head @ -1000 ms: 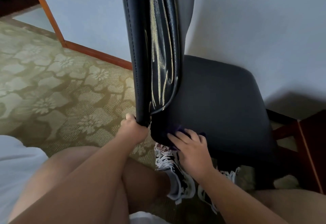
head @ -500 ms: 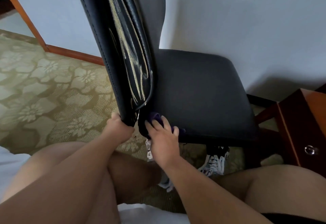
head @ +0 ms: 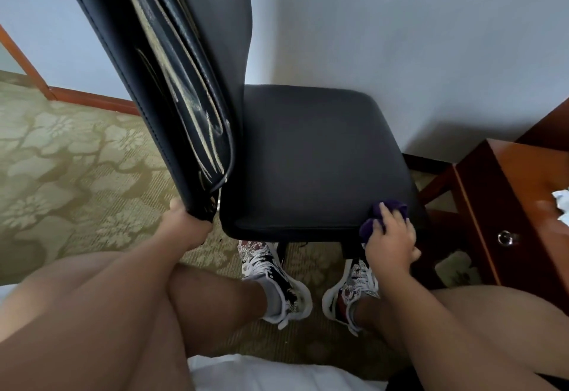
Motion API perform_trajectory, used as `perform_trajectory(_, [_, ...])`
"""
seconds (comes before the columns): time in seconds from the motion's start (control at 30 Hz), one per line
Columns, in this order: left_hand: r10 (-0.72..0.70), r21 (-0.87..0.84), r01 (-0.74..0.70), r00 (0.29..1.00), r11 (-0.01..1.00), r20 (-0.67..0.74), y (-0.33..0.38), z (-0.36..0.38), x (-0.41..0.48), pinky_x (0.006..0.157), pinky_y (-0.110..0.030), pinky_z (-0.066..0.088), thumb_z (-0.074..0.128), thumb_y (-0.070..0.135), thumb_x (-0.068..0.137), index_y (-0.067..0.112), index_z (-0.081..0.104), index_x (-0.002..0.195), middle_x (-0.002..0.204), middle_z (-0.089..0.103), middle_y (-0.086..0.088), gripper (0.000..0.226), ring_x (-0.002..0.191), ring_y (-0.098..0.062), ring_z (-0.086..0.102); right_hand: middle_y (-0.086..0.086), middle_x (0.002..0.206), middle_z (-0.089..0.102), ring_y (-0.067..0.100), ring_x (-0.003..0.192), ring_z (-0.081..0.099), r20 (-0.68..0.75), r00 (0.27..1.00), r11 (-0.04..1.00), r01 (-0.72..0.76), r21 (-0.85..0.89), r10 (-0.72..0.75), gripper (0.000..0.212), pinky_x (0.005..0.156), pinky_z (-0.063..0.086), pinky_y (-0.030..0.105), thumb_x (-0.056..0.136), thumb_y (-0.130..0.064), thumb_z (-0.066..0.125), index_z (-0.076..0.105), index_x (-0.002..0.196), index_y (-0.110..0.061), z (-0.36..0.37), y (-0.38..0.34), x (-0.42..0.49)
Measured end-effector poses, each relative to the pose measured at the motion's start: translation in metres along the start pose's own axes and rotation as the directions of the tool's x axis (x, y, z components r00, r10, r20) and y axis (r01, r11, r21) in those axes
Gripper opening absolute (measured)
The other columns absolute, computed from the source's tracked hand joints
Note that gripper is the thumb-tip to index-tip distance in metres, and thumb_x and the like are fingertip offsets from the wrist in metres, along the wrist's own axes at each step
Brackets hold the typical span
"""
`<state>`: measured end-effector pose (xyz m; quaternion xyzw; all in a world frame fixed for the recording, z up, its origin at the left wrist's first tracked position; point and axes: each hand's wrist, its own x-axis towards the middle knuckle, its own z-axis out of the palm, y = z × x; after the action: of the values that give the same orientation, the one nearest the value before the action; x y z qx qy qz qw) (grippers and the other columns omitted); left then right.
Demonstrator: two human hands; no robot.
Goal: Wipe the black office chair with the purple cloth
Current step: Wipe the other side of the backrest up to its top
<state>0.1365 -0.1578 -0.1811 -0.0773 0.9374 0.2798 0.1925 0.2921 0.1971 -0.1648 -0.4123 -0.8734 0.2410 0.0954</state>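
Head view: right hand (head: pixel 392 241) fingers (head: pixel 385 215) curled over purple cloth (head: pixel 371 229) at seat (head: pixel 308 159) corner; left hand (head: pixel 187 227) grips backrest (head: pixel 147 83).

- on my feed, both forearms are bare from the frame edge to the left hand (head: pixel 184 230) and the right hand (head: pixel 391 243).
- the thighs, knees and shins are bare too.
- the left sneaker (head: pixel 271 276) and right sneaker (head: pixel 351 289) are a matching pair: white soles, white laces, uppers printed in black and white with touches of red.
- a pale grey ankle sock (head: pixel 274 301) sits above the left sneaker.
- i see white fabric (head: pixel 277 372) at the bottom edge, but can't tell which garment.
- a black strip of cloth (head: pixel 558 384) edges the right thigh.
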Motion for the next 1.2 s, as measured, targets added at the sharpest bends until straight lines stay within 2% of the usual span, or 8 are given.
perform_trajectory(0.17, [0.023, 0.033, -0.024, 1.0, 0.999, 0.006, 0.01, -0.006, -0.018, 0.044, -0.022, 0.04, 0.078, 0.031, 0.064, 0.013, 0.063, 0.112, 0.103, 0.054, -0.002, 0.054, 0.071, -0.015, 0.061, -0.01, 0.154, 0.04, 0.023, 0.148, 0.018, -0.04, 0.996, 0.993, -0.074, 0.095, 0.078, 0.043, 0.108, 0.022, 0.055, 0.104, -0.023, 0.047, 0.048, 0.146, -0.032, 0.009, -0.028, -0.009])
perform_trajectory(0.4, [0.015, 0.178, -0.023, 0.999, 0.984, 0.046, 0.026, -0.028, -0.047, 0.06, -0.027, 0.047, 0.088, 0.022, 0.067, 0.012, 0.061, 0.117, 0.087, 0.059, 0.002, 0.058, 0.078, -0.019, 0.06, -0.011, 0.145, 0.05, 0.021, 0.14, 0.028, 0.192, 0.911, 0.93, 0.365, 0.034, -0.364, 0.045, 0.106, 0.023, 0.044, 0.1, -0.02, 0.054, 0.051, 0.141, -0.037, 0.044, -0.099, -0.067])
perform_trajectory(0.53, [0.019, 0.093, -0.019, 1.0, 0.996, 0.007, 0.031, -0.039, -0.062, 0.049, -0.022, 0.04, 0.083, 0.013, 0.075, 0.018, 0.059, 0.11, 0.077, 0.059, 0.006, 0.043, 0.064, -0.01, 0.056, -0.001, 0.134, 0.052, 0.028, 0.121, 0.044, 0.298, 0.887, 0.93, 0.298, 0.217, -0.354, 0.051, 0.094, 0.03, 0.034, 0.097, -0.029, 0.06, 0.041, 0.143, -0.041, 0.051, -0.124, -0.078])
perform_trajectory(0.7, [0.067, -0.002, -0.068, 0.994, 0.998, -0.082, 0.04, -0.044, -0.068, 0.048, -0.025, 0.038, 0.074, 0.014, 0.083, 0.019, 0.055, 0.104, 0.079, 0.057, 0.003, 0.03, 0.064, -0.011, 0.054, -0.003, 0.123, 0.056, 0.025, 0.117, 0.051, 0.297, 0.78, 0.82, 0.441, 0.364, -0.551, 0.029, 0.102, 0.042, 0.048, 0.09, -0.032, 0.068, 0.069, 0.119, -0.028, 0.054, -0.15, -0.083])
perform_trajectory(0.83, [0.092, -0.052, -0.096, 0.993, 0.994, -0.075, 0.039, -0.04, -0.065, 0.053, -0.026, 0.04, 0.073, 0.012, 0.085, 0.015, 0.058, 0.111, 0.088, 0.063, -0.001, 0.03, 0.071, -0.016, 0.058, -0.002, 0.117, 0.058, 0.023, 0.109, 0.056, 0.274, 0.713, 0.735, 0.482, 0.477, -0.646, 0.022, 0.098, 0.046, 0.042, 0.089, -0.025, 0.072, 0.073, 0.11, -0.021, 0.052, -0.179, -0.077])
perform_trajectory(0.93, [0.087, -0.07, -0.093, 0.993, 0.993, -0.082, 0.036, -0.04, -0.062, 0.066, -0.03, 0.043, 0.073, 0.012, 0.085, 0.015, 0.057, 0.114, 0.086, 0.06, 0.002, 0.033, 0.08, -0.022, 0.059, -0.001, 0.097, 0.061, 0.017, 0.091, 0.058, 0.263, 0.708, 0.701, 0.442, 0.56, -0.656, 0.006, 0.081, 0.047, 0.03, 0.087, -0.02, 0.074, 0.069, 0.089, -0.017, 0.053, -0.198, -0.078])
perform_trajectory(1.03, [0.076, -0.033, -0.079, 0.994, 0.996, -0.085, 0.034, -0.041, -0.059, 0.056, -0.028, 0.043, 0.068, 0.015, 0.083, 0.011, 0.062, 0.105, 0.08, 0.066, 0.002, 0.024, 0.071, -0.017, 0.061, -0.004, 0.083, 0.064, 0.014, 0.078, 0.062, 0.266, 0.758, 0.717, 0.351, 0.603, -0.595, 0.011, 0.071, 0.053, 0.034, 0.083, -0.019, 0.075, 0.067, 0.076, -0.019, 0.071, -0.205, -0.088])
perform_trajectory(1.2, [0.042, -0.038, -0.046, 0.995, 0.998, -0.094, 0.036, -0.043, -0.055, 0.05, -0.023, 0.041, 0.062, 0.013, 0.081, 0.011, 0.07, 0.103, 0.083, 0.071, -0.001, 0.023, 0.068, -0.012, 0.063, -0.003, 0.092, 0.067, 0.026, 0.093, 0.06, 0.292, 0.697, 0.741, 0.517, 0.429, -0.655, 0.012, 0.078, 0.054, 0.046, 0.084, -0.02, 0.068, 0.075, 0.094, -0.021, 0.094, -0.203, -0.091])
